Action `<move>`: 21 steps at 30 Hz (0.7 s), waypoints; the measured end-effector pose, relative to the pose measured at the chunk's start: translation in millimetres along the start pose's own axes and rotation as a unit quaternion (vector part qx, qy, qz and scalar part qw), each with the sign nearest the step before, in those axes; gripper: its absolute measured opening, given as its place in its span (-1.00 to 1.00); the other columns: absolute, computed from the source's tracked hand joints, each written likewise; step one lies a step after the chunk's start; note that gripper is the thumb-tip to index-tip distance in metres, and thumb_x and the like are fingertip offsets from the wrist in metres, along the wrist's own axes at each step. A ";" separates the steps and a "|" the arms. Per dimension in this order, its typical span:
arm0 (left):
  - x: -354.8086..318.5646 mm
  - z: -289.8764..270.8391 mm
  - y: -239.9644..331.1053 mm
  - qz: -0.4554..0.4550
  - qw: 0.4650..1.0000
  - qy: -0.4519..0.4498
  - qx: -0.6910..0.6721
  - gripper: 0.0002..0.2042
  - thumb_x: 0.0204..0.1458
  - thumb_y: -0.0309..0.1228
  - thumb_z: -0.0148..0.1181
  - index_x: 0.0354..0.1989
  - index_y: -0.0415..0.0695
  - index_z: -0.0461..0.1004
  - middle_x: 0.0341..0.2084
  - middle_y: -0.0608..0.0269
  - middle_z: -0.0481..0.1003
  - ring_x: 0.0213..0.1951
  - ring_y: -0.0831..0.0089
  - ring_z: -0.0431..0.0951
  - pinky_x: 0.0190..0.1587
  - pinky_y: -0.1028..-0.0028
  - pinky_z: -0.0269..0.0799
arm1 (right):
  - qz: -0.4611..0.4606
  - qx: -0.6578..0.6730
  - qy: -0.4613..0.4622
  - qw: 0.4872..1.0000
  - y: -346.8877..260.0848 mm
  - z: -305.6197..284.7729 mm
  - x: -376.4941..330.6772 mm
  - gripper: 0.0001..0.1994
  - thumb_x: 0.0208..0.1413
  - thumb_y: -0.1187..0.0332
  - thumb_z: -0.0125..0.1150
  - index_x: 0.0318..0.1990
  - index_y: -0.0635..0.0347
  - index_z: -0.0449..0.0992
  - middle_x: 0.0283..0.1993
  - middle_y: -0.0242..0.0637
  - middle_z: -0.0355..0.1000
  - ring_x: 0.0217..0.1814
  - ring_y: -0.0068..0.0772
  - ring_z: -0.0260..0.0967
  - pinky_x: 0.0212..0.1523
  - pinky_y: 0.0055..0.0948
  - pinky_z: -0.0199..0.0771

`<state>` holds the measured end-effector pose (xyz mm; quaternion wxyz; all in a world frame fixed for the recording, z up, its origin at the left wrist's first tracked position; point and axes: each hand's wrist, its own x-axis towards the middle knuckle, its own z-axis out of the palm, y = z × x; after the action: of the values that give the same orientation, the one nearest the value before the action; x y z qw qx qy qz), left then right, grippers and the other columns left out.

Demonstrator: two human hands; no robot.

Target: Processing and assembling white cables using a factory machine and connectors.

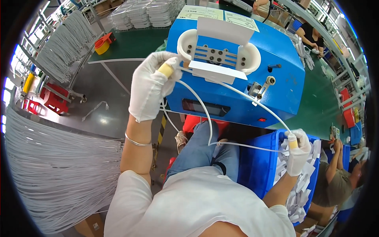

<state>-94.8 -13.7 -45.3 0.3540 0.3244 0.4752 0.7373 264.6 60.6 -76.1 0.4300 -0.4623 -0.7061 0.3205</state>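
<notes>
My left hand, in a white glove with yellow tape round a finger, pinches a white cable at the left side of the blue machine. My right hand, gloved and taped likewise, is closed on the same cable above the blue bin's near side. One length runs straight between the hands across the machine's front; another hangs in a loop toward my lap. Two white rounded guides and a slotted metal plate sit on the machine, behind a white flap. The cable's ends are hard to make out.
A blue bin of folded white pieces stands right of my legs. Many white cables hang in a bundle at left. On the green table are clear plastic trays and a tape dispenser. Other people work at right.
</notes>
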 end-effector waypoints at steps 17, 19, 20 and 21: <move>7.0 15.7 -12.8 0.195 0.957 0.054 0.207 -0.90 0.04 -0.59 0.16 -0.30 -0.25 0.38 -0.44 0.29 0.48 -0.43 0.66 0.44 -0.39 0.67 0.37 | -0.090 -0.122 0.089 0.984 -8.0 -19.9 47.9 -0.92 0.14 0.51 0.07 -0.37 0.34 0.42 -0.35 -0.39 0.38 -0.28 -0.65 0.26 -0.17 -0.68 0.25; 10.9 14.2 -16.0 0.187 0.961 0.032 0.201 -0.89 0.05 -0.55 0.18 -0.30 -0.23 0.37 -0.44 0.32 0.47 -0.44 0.68 0.43 -0.40 0.67 0.37 | -0.135 -0.126 0.132 0.974 -13.3 -37.9 65.6 -0.90 0.14 0.46 0.11 -0.34 0.33 0.46 -0.35 -0.43 0.40 -0.32 -0.68 0.25 -0.24 -0.69 0.25; 10.9 13.1 -17.8 0.182 0.962 0.036 0.201 -0.88 0.05 -0.53 0.19 -0.31 -0.23 0.37 -0.45 0.33 0.46 -0.44 0.68 0.42 -0.39 0.67 0.37 | -0.116 -0.141 0.144 0.973 -20.8 -39.0 75.7 -0.88 0.13 0.43 0.13 -0.34 0.32 0.48 -0.38 -0.45 0.39 -0.34 -0.70 0.24 -0.27 -0.68 0.24; 10.8 12.3 -20.6 0.177 0.963 0.040 0.201 -0.86 0.07 -0.49 0.19 -0.25 -0.24 0.39 -0.46 0.34 0.46 -0.45 0.69 0.40 -0.38 0.68 0.35 | -0.097 -0.156 0.155 0.971 -28.2 -40.3 87.0 -0.87 0.12 0.40 0.16 -0.34 0.31 0.50 -0.40 -0.47 0.39 -0.36 -0.71 0.23 -0.30 -0.68 0.23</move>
<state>-86.1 7.3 -58.8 0.1260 0.4378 0.5623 0.6902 272.7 133.2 -8.0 0.4861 -0.4969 -0.7136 0.0869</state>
